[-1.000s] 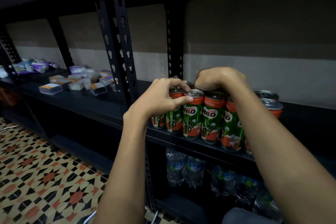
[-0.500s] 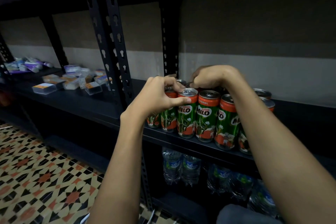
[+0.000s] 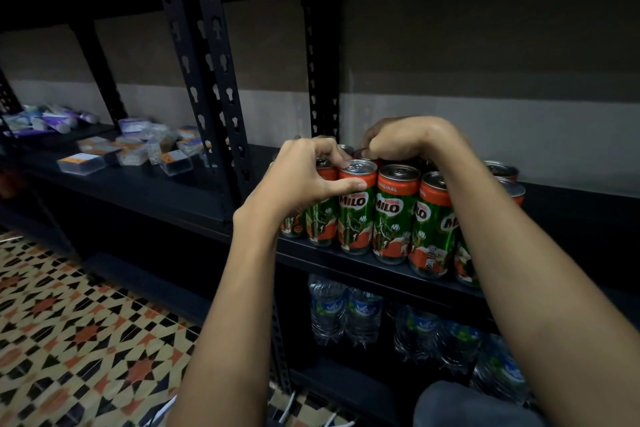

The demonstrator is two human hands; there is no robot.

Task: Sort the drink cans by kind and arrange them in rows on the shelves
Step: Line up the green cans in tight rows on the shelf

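both hands curled over milo cans (image 3: 393, 215), left grip (image 3: 304, 180) pinching one, right grip (image 3: 405, 142) clasping rear tops

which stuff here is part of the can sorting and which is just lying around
Part of the job:
Milo cans
left hand on the cans
right hand on the back cans
black shelf

Just lying about:
water bottles
small clear boxes

Dim, shadowy upper corners, wide-angle edge warp

Single head-worn view, angled forward and down, close to the dark shelf (image 3: 180, 198) at arm's reach.
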